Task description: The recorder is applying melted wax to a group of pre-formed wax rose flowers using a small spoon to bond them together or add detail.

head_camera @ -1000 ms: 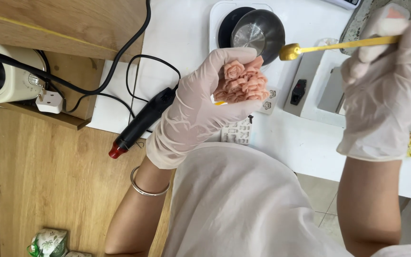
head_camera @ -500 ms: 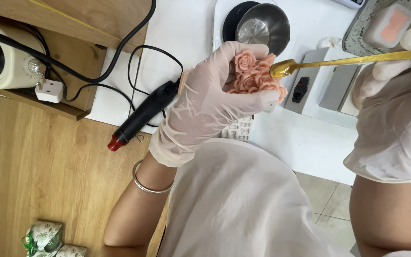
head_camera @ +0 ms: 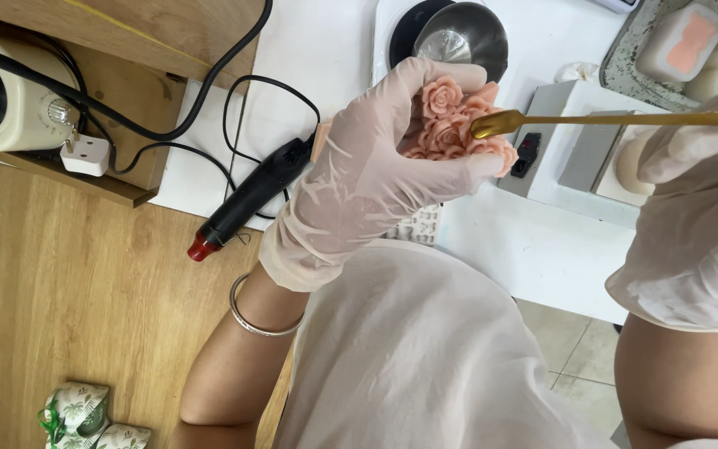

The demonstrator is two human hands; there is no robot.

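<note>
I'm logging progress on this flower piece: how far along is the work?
Already done: several pink roses sit clustered together, cupped in the gloved left hand. In hand: the gloved right hand holds a gold spoon with its bowl against the cluster's right side. Left: what the spoon carries cannot be seen. The steel pot and the black heat tool lie untouched.

Both the left hand (head_camera: 367, 183) and the right hand (head_camera: 695, 224) wear thin, translucent, slightly wrinkled gloves with a soft sheen. The cluster of pink roses (head_camera: 457, 125) looks matt and waxy, with finely moulded petals. The spoon (head_camera: 542, 121) is polished gold-coloured metal. The small pot (head_camera: 463, 37) is brushed steel, glossy inside. The table (head_camera: 533, 249) is smooth and white, beside matt grained wood (head_camera: 85, 283). The black tool (head_camera: 251, 199) looks like matt plastic. The bracelet (head_camera: 259, 320) is shiny silver metal.
</note>
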